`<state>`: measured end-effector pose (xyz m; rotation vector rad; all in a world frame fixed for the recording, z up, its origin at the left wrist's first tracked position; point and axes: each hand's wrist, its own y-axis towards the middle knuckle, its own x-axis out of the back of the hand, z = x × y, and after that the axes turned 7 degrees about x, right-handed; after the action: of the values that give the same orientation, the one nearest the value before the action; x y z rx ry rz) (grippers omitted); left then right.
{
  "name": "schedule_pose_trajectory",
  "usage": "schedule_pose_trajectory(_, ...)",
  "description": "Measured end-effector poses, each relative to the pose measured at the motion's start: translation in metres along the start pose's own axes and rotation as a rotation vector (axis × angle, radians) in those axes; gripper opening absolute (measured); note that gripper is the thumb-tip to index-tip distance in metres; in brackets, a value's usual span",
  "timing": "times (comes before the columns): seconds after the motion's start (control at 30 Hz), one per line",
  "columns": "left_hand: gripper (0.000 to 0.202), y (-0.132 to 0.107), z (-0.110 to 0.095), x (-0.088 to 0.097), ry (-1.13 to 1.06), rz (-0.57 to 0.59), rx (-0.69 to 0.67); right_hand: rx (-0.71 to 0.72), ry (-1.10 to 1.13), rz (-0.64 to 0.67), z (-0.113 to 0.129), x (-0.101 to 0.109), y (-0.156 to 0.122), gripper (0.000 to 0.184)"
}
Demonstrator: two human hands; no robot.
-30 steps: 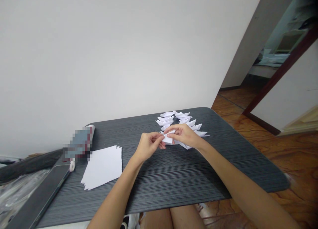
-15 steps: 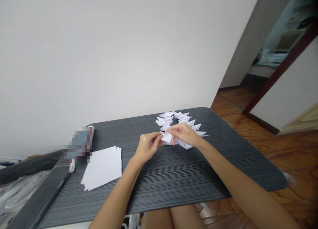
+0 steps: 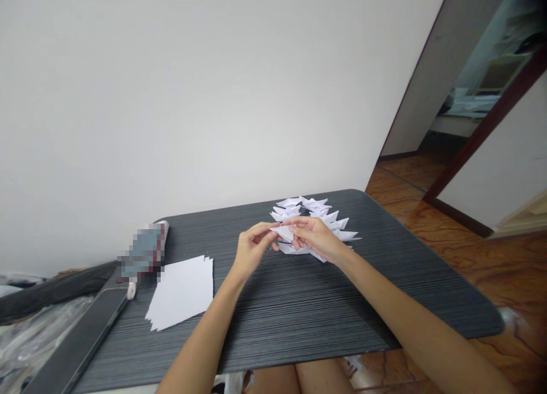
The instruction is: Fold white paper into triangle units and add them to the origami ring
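Note:
Both hands meet over the middle of a dark striped table (image 3: 299, 314). My left hand (image 3: 252, 250) and my right hand (image 3: 311, 237) pinch a small folded white paper piece (image 3: 284, 232) between their fingertips, just above the tabletop. Right behind it lies a heap of several folded white paper pieces (image 3: 314, 214). A stack of flat white paper sheets (image 3: 183, 291) lies to the left of my left forearm.
A blurred grey object (image 3: 143, 251) sits at the table's back left. A long dark flat object (image 3: 81, 340) runs along the left edge. A white wall stands behind the table. Wooden floor and an open doorway are to the right.
The folded piece has been turned and lifted slightly between the fingertips. The hands stay close together, and the view has shifted a little.

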<state>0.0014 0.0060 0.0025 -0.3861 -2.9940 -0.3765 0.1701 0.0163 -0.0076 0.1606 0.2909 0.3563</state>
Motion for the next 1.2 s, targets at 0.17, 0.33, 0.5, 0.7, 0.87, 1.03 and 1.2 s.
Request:
schedule_pose_trajectory(0.17,0.019,0.000,0.003,-0.002,0.050,-0.125,-0.003,0.019,-0.116,-0.017,-0.001,-0.004,-0.001,0.041)
schedule_pose_trajectory(0.33,0.018,-0.002,0.004,-0.002,0.042,-0.148,-0.014,-0.008,-0.135,-0.031,-0.002,-0.007,-0.002,0.043)
schedule_pose_trajectory(0.5,0.020,-0.002,0.006,-0.002,0.073,-0.160,-0.003,-0.027,-0.131,-0.019,-0.001,-0.010,-0.003,0.039)
schedule_pose_trajectory(0.7,0.022,-0.002,0.008,-0.001,0.149,-0.173,0.026,-0.022,-0.180,0.003,0.000,-0.011,-0.003,0.030)
schedule_pose_trajectory(0.87,0.021,0.000,0.007,0.001,0.232,-0.190,0.017,-0.081,-0.282,-0.009,0.002,-0.008,-0.004,0.023)
schedule_pose_trajectory(1.03,0.020,0.000,0.004,0.002,0.158,0.009,0.125,0.002,-0.477,0.049,0.005,-0.001,-0.003,0.018)
schedule_pose_trajectory(1.2,0.028,-0.003,0.000,0.001,0.234,0.097,0.134,0.014,-0.490,0.133,0.010,0.000,-0.004,0.016)
